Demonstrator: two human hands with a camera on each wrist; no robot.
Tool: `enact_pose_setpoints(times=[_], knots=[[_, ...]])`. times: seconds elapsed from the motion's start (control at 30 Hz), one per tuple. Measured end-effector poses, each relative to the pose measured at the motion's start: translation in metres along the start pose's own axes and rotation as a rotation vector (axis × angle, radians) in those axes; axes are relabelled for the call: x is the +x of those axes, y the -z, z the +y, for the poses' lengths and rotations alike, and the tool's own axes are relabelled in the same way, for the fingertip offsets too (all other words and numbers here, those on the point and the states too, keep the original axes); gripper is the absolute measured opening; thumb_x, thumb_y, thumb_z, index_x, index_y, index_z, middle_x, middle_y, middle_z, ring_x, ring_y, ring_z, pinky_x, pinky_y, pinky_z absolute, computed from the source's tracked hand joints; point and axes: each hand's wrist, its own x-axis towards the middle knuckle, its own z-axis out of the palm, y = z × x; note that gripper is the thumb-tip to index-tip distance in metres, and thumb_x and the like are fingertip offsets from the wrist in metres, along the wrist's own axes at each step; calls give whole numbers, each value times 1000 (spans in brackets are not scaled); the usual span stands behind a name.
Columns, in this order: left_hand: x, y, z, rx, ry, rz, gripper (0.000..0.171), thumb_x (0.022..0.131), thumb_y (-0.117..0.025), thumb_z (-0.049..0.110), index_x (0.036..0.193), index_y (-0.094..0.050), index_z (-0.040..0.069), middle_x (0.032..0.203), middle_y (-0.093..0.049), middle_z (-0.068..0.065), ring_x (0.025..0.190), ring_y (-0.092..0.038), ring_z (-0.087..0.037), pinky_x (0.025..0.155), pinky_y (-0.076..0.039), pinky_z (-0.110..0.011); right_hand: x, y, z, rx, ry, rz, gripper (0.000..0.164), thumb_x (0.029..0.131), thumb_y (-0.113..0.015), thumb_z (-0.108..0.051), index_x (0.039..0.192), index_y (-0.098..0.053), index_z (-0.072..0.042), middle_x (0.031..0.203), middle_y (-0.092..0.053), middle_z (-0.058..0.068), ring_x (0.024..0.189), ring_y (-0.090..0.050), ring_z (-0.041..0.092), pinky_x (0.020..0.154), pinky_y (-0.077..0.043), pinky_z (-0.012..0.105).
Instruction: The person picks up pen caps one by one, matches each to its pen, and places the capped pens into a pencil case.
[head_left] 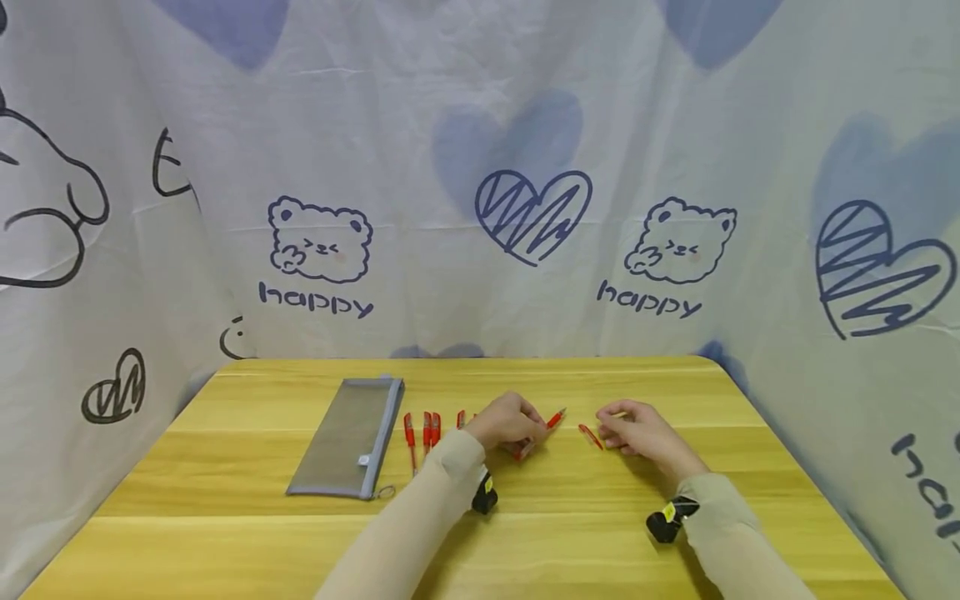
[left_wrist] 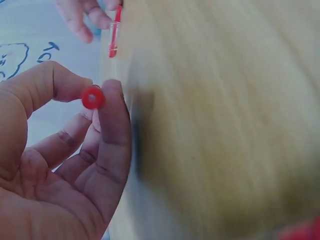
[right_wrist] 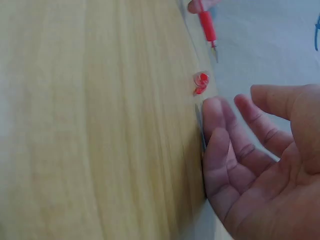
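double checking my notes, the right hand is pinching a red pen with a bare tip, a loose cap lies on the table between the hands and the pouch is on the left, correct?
Not quite: the left hand, not the right hand, pinches the red pen, as the head view shows. The bare tip, loose cap on the table and pouch are right.

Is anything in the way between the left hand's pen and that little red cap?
Nothing visible. In the head view, only bare table shows between the red pen held by the left hand and the red cap. The right hand is on the cap's other side.
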Motion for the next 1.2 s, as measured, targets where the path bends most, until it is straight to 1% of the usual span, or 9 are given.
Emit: enact_pose_setpoints(times=[0.13,0.27,0.37,0.4,0.5,0.63,0.8,1.0,1.2], knots=[[-8,6,-5,-83,-19,-58,22,102,-68,10,112,-77,-8,68,-67,-8,59,-61,-16,59,-54,-27,2,-4,-6,-70,-19,1,32,112,-58,-22,127,-64,5,104,-77,14,78,-70,12,66,-54,31],[-14,11,-11,-152,-5,-95,24,104,-66,10,115,-76,-9,69,-66,-9,60,-62,-17,59,-56,-28,3,-7,-11,-101,-41,-8,30,111,-59,-20,126,-64,5,102,-76,13,78,-69,13,66,-55,29],[-17,13,-14,-189,20,-105,24,103,-67,9,117,-76,-7,77,-72,-12,60,-64,-17,59,-57,-28,4,-8,-13,-136,-41,-13,29,110,-60,-19,125,-65,5,97,-75,12,76,-68,14,64,-55,28],[-17,14,-15,-201,28,-110,25,102,-68,9,119,-76,-7,82,-75,-14,60,-65,-17,58,-58,-27,5,-8,-14,-152,-40,-11,28,109,-61,-19,124,-66,4,95,-74,11,75,-67,14,63,-55,28],[-21,16,-15,-210,38,-123,27,99,-69,7,124,-73,-2,100,-80,-19,61,-66,-15,59,-60,-27,7,-11,-15,-209,-32,-7,25,107,-65,-19,119,-69,2,87,-70,8,71,-64,14,61,-54,27],[-27,22,-15,-201,24,-138,32,97,-67,6,129,-71,5,112,-80,-23,64,-69,-15,60,-61,-27,10,-15,-18,-271,-32,-7,22,103,-71,-21,111,-71,-1,80,-65,5,67,-60,14,59,-52,27],[-35,28,-17,-216,8,-159,39,95,-64,4,134,-68,7,115,-79,-24,69,-74,-16,63,-63,-28,13,-19,-20,-295,-53,-3,19,98,-78,-20,106,-71,-4,78,-64,3,67,-58,15,59,-50,27],[-45,32,-19,-220,5,-156,44,94,-63,3,137,-66,7,115,-79,-24,71,-75,-18,63,-63,-28,13,-21,-22,-315,-37,-8,16,95,-79,-16,101,-71,-4,73,-66,2,63,-57,13,57,-47,26],[-51,35,-21,-230,-4,-166,45,93,-64,1,138,-66,7,113,-77,-28,71,-75,-18,64,-64,-30,13,-23,-25,-346,-11,-10,16,94,-81,-15,100,-70,-4,71,-67,2,62,-57,12,57,-46,25]])
